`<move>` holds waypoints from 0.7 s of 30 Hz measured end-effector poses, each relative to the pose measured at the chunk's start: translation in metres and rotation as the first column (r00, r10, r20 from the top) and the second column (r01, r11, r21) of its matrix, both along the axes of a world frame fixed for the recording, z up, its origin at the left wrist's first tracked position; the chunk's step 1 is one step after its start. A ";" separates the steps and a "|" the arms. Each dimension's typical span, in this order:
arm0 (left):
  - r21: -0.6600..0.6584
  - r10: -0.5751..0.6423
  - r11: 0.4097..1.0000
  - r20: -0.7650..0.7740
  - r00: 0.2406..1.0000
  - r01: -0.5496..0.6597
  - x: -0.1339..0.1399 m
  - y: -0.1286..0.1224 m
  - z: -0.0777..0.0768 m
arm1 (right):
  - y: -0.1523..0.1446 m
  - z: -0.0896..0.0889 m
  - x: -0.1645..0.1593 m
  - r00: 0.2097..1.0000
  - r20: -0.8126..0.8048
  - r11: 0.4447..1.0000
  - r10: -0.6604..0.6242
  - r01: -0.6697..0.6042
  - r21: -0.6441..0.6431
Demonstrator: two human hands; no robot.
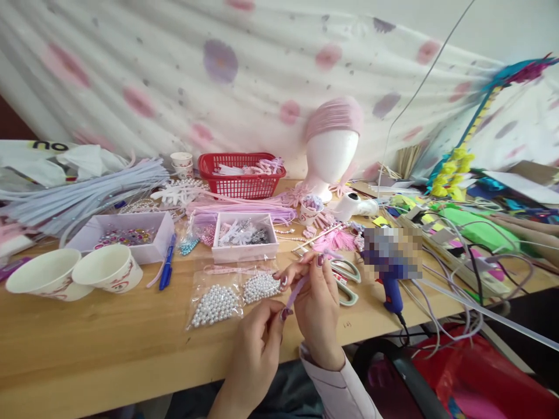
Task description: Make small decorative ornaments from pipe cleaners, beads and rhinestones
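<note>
In the head view, the work in hand looks like shaping a lilac strip (pixel 297 293), held over the table (pixel 131 355) beside a bag of white beads (pixel 261 288). The left hand (pixel 259 337) pinches its lower end, thumb against finger; the right hand (pixel 318 299) clasps it higher up. More shaping would call for steady pinches.

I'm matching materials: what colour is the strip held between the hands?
The strip is light purple, best seen in the head view.

Fingers (pixel 275 334) pinching purple strip (pixel 296 292), bagged pearls (pixel 216 305), mannequin head (pixel 331 154)
</note>
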State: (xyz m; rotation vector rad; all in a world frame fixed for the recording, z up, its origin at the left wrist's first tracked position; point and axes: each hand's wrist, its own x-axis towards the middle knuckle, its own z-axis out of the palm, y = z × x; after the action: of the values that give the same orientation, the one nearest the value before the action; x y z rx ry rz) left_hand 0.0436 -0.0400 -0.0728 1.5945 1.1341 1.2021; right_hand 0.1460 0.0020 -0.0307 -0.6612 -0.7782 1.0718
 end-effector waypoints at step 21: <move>0.135 0.027 0.991 -0.031 0.999 -0.023 0.001 -0.005 -0.008 | -0.004 -0.007 -0.018 0.994 -0.090 0.997 0.054 -0.058 -0.044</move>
State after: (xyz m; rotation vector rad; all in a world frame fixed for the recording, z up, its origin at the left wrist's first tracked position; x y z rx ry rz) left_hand 0.0450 -0.0448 -0.0809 1.7110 1.1163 1.2969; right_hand 0.1279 -0.0019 -0.0380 -0.6302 -0.7002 1.1660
